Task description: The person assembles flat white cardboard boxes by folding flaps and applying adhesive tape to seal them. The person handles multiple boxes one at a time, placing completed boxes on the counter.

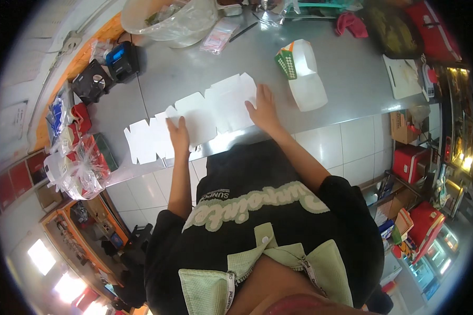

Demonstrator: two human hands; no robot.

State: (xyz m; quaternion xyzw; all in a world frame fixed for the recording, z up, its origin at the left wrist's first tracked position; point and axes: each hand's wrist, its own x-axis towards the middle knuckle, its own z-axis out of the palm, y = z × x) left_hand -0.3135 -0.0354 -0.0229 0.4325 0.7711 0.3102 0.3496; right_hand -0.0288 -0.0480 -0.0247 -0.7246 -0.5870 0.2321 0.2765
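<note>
Item: row of flat, unfolded white cardboard box blanks (194, 123), overlapping in a line across the grey metal counter (347, 79), centre of the frame, lower edges close to the counter's near rim.

Left hand (178, 135): flat, palm down on the middle of the row, fingers spread, grasping nothing.

Right hand (263, 109): flat on the right end of the row, pressing, nothing clenched.

Nearby: assembled white carton with green end panel (302, 73), right of centre; clear plastic bag over a bowl (176, 21), top; black card terminal (123, 60) and wrapped red goods (79, 163), left.

Risk, as judged: the blanks lie loosely stacked near the rim; an uneven push could fan them apart or slide the left end off the counter.
</note>
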